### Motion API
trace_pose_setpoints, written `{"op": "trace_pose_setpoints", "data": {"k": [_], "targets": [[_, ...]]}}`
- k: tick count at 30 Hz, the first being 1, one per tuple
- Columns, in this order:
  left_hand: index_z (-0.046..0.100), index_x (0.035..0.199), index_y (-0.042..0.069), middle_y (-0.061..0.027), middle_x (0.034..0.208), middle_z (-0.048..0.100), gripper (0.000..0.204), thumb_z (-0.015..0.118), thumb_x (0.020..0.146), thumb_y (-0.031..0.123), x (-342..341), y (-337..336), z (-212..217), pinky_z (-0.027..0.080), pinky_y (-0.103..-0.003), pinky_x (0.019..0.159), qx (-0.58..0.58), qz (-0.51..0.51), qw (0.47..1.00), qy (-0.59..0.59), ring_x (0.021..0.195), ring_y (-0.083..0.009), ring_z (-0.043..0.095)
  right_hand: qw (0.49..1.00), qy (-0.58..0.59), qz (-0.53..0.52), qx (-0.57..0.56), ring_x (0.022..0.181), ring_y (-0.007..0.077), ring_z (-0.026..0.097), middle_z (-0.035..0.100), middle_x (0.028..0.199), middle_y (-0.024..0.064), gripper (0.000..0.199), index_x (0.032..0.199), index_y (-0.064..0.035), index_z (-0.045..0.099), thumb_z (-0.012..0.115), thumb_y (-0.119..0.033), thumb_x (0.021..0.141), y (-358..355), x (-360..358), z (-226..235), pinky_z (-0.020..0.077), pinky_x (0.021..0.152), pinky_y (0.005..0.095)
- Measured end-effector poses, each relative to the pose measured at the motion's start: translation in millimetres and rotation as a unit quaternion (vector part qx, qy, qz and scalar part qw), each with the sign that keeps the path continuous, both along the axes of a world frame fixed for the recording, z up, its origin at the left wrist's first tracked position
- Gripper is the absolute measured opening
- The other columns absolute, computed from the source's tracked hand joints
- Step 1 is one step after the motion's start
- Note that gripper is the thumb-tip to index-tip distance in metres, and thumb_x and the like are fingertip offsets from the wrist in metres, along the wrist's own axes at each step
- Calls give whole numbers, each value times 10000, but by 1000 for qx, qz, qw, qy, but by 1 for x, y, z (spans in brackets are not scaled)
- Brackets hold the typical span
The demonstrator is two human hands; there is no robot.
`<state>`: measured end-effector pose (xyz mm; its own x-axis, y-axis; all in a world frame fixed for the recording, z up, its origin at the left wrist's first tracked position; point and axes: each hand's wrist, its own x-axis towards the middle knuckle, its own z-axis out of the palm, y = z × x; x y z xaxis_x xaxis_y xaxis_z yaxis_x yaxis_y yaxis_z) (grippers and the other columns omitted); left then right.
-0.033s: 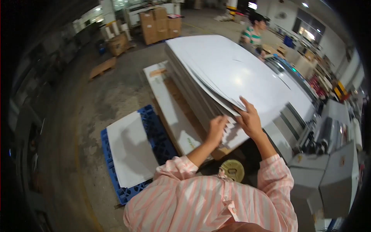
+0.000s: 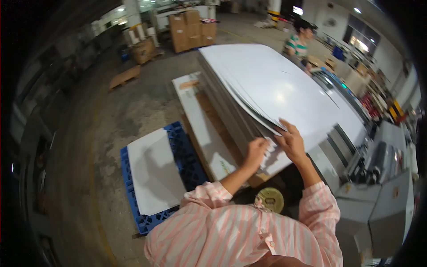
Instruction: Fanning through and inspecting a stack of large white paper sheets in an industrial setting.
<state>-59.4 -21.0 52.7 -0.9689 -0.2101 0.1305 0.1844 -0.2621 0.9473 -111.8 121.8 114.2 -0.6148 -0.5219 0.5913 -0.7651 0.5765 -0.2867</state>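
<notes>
A tall stack of large white sheets (image 2: 262,75) stands in front of me. At its near left corner several top sheets are bent up a little. My right hand (image 2: 292,144) grips their raised edge, with fingers over the top; the thumb is partly hidden. Beside it, my left hand (image 2: 257,155) is at the stack's near corner with its fingers curled in. Whatever lies between those fingers is too small to make out. Small white paper tabs (image 2: 270,149) stick out from the stack's side between my hands.
Left of the stack, a blue pallet (image 2: 184,149) carries smaller white sheets (image 2: 155,173). A long white-topped board (image 2: 202,127) runs along the stack. A grey machine (image 2: 378,200) stands at right; a round yellowish lid (image 2: 270,200) is near my body. Farther back are cardboard boxes (image 2: 192,31) and another person (image 2: 297,44).
The whole view has shifted slightly, so things sit a little farther right. My right hand keeps its grip on the sheets; my left hand stays at the corner and looks less blurred.
</notes>
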Motion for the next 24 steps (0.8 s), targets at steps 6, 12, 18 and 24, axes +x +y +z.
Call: {"op": "trace_pose_setpoints", "data": {"k": [6,12,18,24], "targets": [[548,712,-28,-20,715,441,215,570,837,145,-1,4,-13,352,-282,645,-35,-10,999,36,705,-125,441,787,-350,-31,-508,936,192,521,596,999,140,572,1059,96,578,548,-436,851,9,-23,36,393,857,326],[504,714,-9,-1,695,389,212,566,842,149,0,5,-16,343,-280,615,-45,-18,997,62,674,-109,405,974,-74,-11,-213,909,221,580,600,1092,140,238,1049,31,603,496,-132,912,-6,10,33,436,805,324],[455,723,10,4,702,404,210,558,848,143,-7,5,-18,350,-260,600,-71,8,996,61,685,-79,404,995,-92,-1,-39,1032,308,540,581,1133,154,212,925,14,653,556,-164,861,0,9,4,423,875,354],[556,1174,55,15,783,479,324,550,883,197,-2,5,-7,375,-237,636,58,-11,996,60,740,-54,429,996,37,71,42,1106,326,481,541,1180,180,372,1023,13,632,531,-303,853,7,6,6,380,926,394]]}}
